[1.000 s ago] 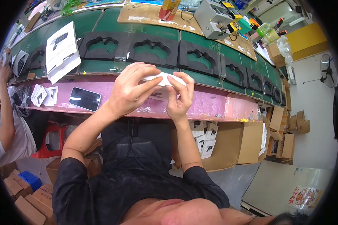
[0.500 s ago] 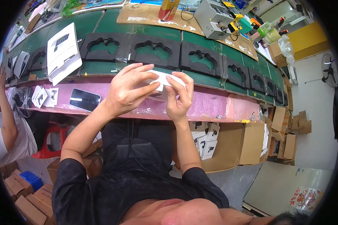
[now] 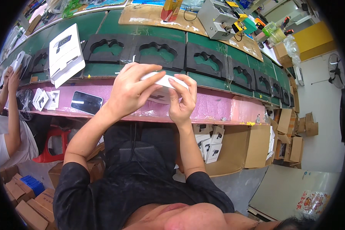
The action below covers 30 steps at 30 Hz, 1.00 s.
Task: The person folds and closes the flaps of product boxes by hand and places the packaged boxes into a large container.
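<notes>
Both my hands hold a small white carton [image 3: 165, 82] above the pink front strip of the bench. My left hand [image 3: 129, 90] grips its left end, with fingers stretched over the top edge. At the other end, my right hand [image 3: 183, 99] pinches the carton between thumb and bent fingers. The carton's upper face looks flat and white, and a dark printed picture shows faintly on the side toward me. Parts of the carton are hidden behind my fingers. Beyond it, black foam trays [image 3: 160, 53] with curved cut-outs stand in a row on the green bench.
A larger white box [image 3: 66, 55] stands at left; a phone [image 3: 87, 102] and white cards [image 3: 41, 99] lie on the pink strip. An open cardboard box [image 3: 234, 147] with small white cartons sits below right. A co-worker's hands [image 3: 13, 76] hold white packaging at far left.
The carton's top, earlier split by a raised or folded flap, now looks flat and closed. My left fingers have shifted slightly. The co-worker's hands have risen to white packaging.
</notes>
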Available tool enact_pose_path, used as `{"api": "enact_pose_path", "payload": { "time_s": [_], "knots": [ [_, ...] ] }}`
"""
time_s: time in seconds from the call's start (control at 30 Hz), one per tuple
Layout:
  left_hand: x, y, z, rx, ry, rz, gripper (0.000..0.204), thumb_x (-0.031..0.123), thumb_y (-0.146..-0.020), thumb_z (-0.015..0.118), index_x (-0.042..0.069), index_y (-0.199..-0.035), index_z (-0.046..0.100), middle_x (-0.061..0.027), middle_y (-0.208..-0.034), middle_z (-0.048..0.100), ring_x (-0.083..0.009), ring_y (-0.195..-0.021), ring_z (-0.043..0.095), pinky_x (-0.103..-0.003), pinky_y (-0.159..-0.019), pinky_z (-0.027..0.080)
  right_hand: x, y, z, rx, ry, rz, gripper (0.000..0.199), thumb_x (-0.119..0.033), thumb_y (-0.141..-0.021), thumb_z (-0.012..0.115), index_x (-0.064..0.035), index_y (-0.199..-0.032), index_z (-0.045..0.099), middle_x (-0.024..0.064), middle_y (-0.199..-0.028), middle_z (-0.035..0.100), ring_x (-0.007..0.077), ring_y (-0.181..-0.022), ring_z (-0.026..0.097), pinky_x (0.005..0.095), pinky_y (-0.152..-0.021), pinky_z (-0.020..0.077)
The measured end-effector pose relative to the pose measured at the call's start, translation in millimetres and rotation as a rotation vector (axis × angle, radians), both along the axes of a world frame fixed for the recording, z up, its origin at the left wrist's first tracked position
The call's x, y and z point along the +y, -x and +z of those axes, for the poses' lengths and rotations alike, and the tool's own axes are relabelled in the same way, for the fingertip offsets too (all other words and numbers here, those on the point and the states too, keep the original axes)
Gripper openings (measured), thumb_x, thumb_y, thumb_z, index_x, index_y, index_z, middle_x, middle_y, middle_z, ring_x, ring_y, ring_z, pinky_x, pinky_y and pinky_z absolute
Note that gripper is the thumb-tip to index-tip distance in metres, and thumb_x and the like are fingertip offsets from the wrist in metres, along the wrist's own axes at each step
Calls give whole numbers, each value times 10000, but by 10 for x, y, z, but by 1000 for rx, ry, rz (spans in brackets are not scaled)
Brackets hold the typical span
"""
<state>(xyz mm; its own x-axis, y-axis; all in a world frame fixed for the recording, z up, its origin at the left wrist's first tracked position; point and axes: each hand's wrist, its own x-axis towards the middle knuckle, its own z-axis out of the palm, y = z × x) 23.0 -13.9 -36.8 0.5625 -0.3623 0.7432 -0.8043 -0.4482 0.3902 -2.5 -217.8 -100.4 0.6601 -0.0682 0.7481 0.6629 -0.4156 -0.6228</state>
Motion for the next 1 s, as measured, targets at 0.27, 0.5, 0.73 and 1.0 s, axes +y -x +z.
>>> {"api": "enact_pose_path", "payload": {
  "time_s": [0.27, 0.5, 0.73, 1.0],
  "knots": [
    [-13, 22, -35, -12, -104, 19, 343, 15, -842, 808, 33, -1184, 782, -134, -1187, 760, -344, -1042, 710, -459, -922, 533, 139, -75, -39, -105, -96, -59, 342, -8, -775, 919, -55, -1097, 813, 161, -1206, 706, 291, -1115, 681, 383, -938, 558],
    [30, 846, 687, 324, 215, -383, 138, 50, -958, 677, -2, -1056, 758, -222, -1196, 745, -404, -1234, 679, -576, -1153, 472, -27, -124, -30, -170, -120, -98, 305, -109, -754, 963, -84, -1026, 828, 138, -1145, 713, 284, -1064, 688, 376, -878, 558],
    [59, 1050, 847, 687, 1052, -1184, 132, 275, -933, 861, 218, -1032, 794, 72, -1262, 694, -120, -1264, 536, -348, -1069, 381, -21, -72, -74, -194, -116, -102, 309, -179, -749, 984, -104, -1014, 844, 110, -1151, 709, 261, -1060, 668, 364, -871, 546],
    [-69, 981, 937, 941, 1061, -1444, 150, 111, -916, 880, 194, -932, 756, 85, -1122, 727, -48, -1177, 559, -293, -1068, 376, -45, -36, -65, -183, -127, -105, 320, -183, -749, 985, -112, -1028, 845, 113, -1157, 712, 262, -1063, 664, 364, -880, 544]
  ]
}}
